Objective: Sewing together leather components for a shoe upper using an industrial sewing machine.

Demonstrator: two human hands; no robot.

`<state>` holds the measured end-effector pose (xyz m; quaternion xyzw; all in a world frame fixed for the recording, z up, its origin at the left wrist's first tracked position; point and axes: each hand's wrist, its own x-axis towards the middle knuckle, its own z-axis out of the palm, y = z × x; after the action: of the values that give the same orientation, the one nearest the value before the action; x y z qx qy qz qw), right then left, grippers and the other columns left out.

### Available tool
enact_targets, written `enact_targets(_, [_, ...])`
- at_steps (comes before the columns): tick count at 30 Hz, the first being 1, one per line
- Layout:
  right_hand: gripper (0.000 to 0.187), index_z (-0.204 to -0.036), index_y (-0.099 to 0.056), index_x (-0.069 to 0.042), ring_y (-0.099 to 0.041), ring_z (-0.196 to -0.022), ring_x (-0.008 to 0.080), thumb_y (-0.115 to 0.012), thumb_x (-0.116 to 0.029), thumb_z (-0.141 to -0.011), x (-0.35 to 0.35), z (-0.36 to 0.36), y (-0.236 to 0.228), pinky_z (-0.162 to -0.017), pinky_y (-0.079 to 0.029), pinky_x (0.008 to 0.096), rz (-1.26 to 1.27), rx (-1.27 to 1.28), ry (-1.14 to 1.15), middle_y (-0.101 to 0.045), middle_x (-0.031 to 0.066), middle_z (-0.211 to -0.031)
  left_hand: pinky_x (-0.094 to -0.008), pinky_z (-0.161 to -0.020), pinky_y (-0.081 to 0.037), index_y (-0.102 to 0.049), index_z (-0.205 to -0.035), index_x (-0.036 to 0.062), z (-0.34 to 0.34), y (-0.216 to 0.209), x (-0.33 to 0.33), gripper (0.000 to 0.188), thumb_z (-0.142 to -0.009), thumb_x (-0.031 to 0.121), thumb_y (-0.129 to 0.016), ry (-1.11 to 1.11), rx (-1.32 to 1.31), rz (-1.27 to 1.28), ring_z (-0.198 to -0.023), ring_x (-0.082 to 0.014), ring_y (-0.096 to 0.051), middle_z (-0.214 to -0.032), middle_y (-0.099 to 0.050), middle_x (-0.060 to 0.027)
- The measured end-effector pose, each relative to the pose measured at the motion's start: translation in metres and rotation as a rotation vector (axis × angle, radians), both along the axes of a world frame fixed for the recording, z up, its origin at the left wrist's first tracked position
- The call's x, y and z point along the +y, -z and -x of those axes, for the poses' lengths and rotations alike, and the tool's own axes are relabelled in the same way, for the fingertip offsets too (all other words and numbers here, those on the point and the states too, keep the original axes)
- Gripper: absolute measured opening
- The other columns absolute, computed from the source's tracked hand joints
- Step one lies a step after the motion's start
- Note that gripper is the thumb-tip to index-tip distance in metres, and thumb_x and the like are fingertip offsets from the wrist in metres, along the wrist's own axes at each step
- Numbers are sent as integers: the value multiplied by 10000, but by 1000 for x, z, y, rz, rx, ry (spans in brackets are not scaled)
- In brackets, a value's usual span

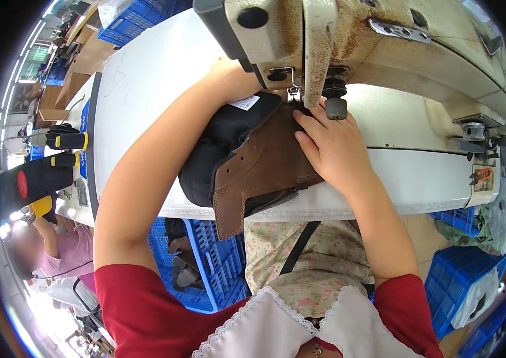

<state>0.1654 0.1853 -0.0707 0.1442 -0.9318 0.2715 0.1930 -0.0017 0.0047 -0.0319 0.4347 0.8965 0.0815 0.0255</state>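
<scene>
A brown leather shoe upper (265,152) with black padded lining (199,170) lies on the sewing machine bed, its stitched strap end hanging over the front edge. A white label (244,102) sits on the lining. The upper's far end is under the presser foot (293,94) of the sewing machine (408,53). My right hand (336,143) lies on the leather just right of the foot, fingers stretched out and thumb apart. My left hand (232,77) reaches round the upper's far left side; the machine head and the upper hide its fingers.
Below the table's front edge stands a blue crate (211,262) with dark and brown pieces in it. Another blue crate (455,286) is at lower right. A black knob (336,107) hangs close to my right fingers. At far left, a person in a pink sleeve (71,253) sits at another station.
</scene>
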Motion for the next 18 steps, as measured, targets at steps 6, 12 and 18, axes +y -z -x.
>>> enact_targets(6, [225, -1036, -673, -46, -559, -1173, 315, -675, -160, -842, -1, 0, -2, -1079, -388, 443, 26, -11, 2, -656, 135, -1087, -405, -895, -513, -679, -1190, 162, 1, -6, 0, 470, -800, 420, -722, 3, -10, 1, -1056, -274, -648, -1155, -689, -100])
enact_targets(12, [233, -1042, -678, -45, -557, -1174, 323, -673, -169, -845, 0, 0, 0, -1075, -390, 453, 12, -3, 3, -656, 138, -1087, -408, -913, -502, -670, -1198, 140, -2, -12, 4, 451, -819, 382, -706, -2, -19, 7, -1072, -280, -639, -1164, -682, -117])
enact_targets(18, [233, -1050, -680, -46, -554, -1178, 327, -666, -178, -858, 0, 0, 1, -1073, -389, 460, 12, -4, 7, -655, 144, -1092, -410, -931, -492, -661, -1206, 117, -3, -16, 10, 432, -839, 344, -690, -6, -29, 11, -1088, -286, -630, -1173, -674, -135])
